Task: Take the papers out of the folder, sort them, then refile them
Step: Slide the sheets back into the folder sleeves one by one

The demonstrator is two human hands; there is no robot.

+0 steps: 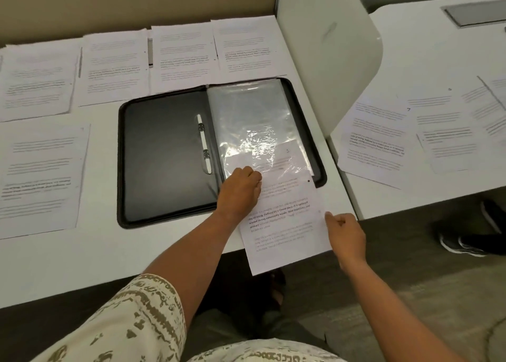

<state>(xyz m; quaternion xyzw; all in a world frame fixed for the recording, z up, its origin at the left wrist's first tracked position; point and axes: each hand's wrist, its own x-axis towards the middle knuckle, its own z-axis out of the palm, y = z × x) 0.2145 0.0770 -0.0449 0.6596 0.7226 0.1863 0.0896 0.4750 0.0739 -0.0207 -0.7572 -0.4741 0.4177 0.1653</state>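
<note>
Lying open: folder point(167, 156) | white desk point(90, 255) | papers point(117, 66) around

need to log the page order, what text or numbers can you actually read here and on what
"1": top corner of the sheet going into the plastic sleeve.
"7": corner of a page on the right-hand desk.
Bold line on the held sheet: fragments only, roughly "way of living. Defined by a slower pace"; unsure.
All other body text: too blurred to read.

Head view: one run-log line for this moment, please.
phase: refiling | sheet partly inside plastic sleeve of folder | left hand holds sleeve opening | right hand pinches sheet edge
</note>
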